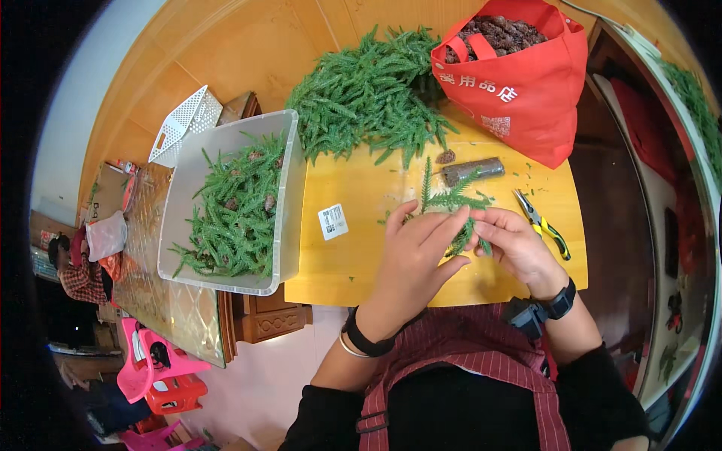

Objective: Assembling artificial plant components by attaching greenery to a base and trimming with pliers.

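Bin [292,197]: clear plastic, one; landmark for all places below. Contents: green sprigs [242,242] piled high, brown cones [269,202] showing among them. Judged the done portion; exact count hidden by overlap.

Sprig [449,200], in hand: one, right of the bin, raised over the yellow surface [328,278]. Judged part-way worked; no cone can be made out on it (fingers cover the lower part).

Right hand [511,239]: farther right of the bin than the left; grip pinching the sprig between thumb and forefinger.

Left hand [423,242]: right of the bin, at the sprig's near side; thumb spread away from the forefinger, other fingers bent about the stem. Whether this grip is closed on it, cannot tell.

Stock, judged left to work: loose green heap [365,98], just beside the bin's far right corner, large; red bag [519,94], well to the right of the bin, filled with cones up to its mouth; single cone [445,156] and dark roll [474,171], right of the bin, beyond the hands. On these amounts, much remains.

Tool: pliers [543,224], yellow and black, one pair, far right of the bin, lying unheld.

Sundry: white label [332,222], just right of the bin.
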{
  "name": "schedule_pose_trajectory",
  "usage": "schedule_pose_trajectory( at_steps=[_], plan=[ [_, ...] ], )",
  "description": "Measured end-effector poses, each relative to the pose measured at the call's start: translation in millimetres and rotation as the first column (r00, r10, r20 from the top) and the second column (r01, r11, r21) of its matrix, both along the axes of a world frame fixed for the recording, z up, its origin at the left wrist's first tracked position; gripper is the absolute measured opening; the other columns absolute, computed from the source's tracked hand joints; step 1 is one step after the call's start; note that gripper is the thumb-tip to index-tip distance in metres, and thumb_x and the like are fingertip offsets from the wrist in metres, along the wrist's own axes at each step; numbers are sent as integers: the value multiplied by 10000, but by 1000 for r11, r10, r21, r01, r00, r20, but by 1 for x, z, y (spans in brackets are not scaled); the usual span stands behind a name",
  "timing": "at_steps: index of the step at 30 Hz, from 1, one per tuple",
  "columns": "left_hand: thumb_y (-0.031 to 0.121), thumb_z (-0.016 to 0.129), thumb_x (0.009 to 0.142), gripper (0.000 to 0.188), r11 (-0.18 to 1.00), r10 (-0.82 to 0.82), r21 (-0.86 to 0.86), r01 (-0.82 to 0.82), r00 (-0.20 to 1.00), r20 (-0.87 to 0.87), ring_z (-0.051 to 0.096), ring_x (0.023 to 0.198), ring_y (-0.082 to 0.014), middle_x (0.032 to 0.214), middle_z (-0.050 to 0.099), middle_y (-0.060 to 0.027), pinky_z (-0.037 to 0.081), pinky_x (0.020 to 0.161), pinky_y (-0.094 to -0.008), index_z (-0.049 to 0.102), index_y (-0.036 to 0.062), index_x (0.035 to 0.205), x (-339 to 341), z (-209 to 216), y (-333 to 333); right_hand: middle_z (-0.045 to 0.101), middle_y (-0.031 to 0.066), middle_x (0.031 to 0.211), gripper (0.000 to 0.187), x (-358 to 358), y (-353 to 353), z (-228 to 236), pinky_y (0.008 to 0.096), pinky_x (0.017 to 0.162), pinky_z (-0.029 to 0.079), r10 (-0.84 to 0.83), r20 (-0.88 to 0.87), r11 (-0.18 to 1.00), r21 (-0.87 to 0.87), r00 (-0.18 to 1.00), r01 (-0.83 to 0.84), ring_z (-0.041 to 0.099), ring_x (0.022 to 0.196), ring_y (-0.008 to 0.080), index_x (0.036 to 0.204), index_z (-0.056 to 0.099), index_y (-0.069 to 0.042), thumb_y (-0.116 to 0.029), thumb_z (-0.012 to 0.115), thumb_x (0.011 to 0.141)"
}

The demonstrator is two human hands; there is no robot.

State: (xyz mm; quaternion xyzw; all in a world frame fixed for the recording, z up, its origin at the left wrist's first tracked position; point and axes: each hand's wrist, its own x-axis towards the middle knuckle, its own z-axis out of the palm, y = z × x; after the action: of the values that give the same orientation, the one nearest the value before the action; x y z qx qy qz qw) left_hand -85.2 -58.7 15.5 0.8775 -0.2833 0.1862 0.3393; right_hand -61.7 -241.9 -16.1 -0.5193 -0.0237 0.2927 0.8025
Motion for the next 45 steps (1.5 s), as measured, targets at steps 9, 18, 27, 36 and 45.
schedule_pose_trajectory(
  at_steps=[9, 18, 27, 36, 45],
  plan=[
    [188, 747, 571, 630, 998, -27, 51, 27, 1000, -7, 550, 897, -185, 966, 589, -50, 327, 897, -414, 524, 88, 1151, 0, 7, 1, 578, 18, 830, 225, 2, -6, -5, 207, 666, 428, 58, -134, 980, 197, 989, -31, 563, 791, 99, 1079, 507, -40, -135, 501, 875],
    [173, 742, 574, 615, 998, -49, 33, 49, 999, 8, 549, 883, -190, 929, 583, -45, 338, 888, -414, 528, 84, 1144, -5, 14, -1, 580, 15, 848, 198, -2, -7, -4, 207, 673, 431, 40, -108, 985, 169, 993, -22, 562, 796, 95, 1062, 528, -57, -119, 497, 877],
    [185, 733, 595, 584, 995, -84, 63, 81, 995, 45, 550, 860, -179, 942, 588, -28, 339, 890, -405, 534, 91, 1136, -9, 18, -1, 579, 2, 884, 194, -5, -10, 2, 199, 693, 432, 62, -33, 979, 196, 998, -55, 547, 795, 69, 1066, 528, -65, -122, 473, 890],
    [128, 688, 646, 488, 991, -38, 130, 31, 998, 52, 550, 835, -190, 900, 586, -29, 361, 865, -397, 551, 110, 1114, -7, 8, 8, 582, 3, 847, 201, -7, 0, -6, 183, 679, 421, 88, -95, 990, 121, 992, -76, 543, 793, 68, 1064, 527, -64, -145, 491, 883],
    [103, 665, 646, 352, 868, 310, 405, -287, 951, 10, 553, 763, -253, 777, 573, -82, 392, 784, -379, 583, 77, 987, 3, -23, 42, 578, 42, 940, 234, 13, 3, -18, 252, 735, 441, 210, 513, 875, -479, 832, 75, 540, 815, 111, 1067, 525, -6, -102, 509, 854]
  ],
)
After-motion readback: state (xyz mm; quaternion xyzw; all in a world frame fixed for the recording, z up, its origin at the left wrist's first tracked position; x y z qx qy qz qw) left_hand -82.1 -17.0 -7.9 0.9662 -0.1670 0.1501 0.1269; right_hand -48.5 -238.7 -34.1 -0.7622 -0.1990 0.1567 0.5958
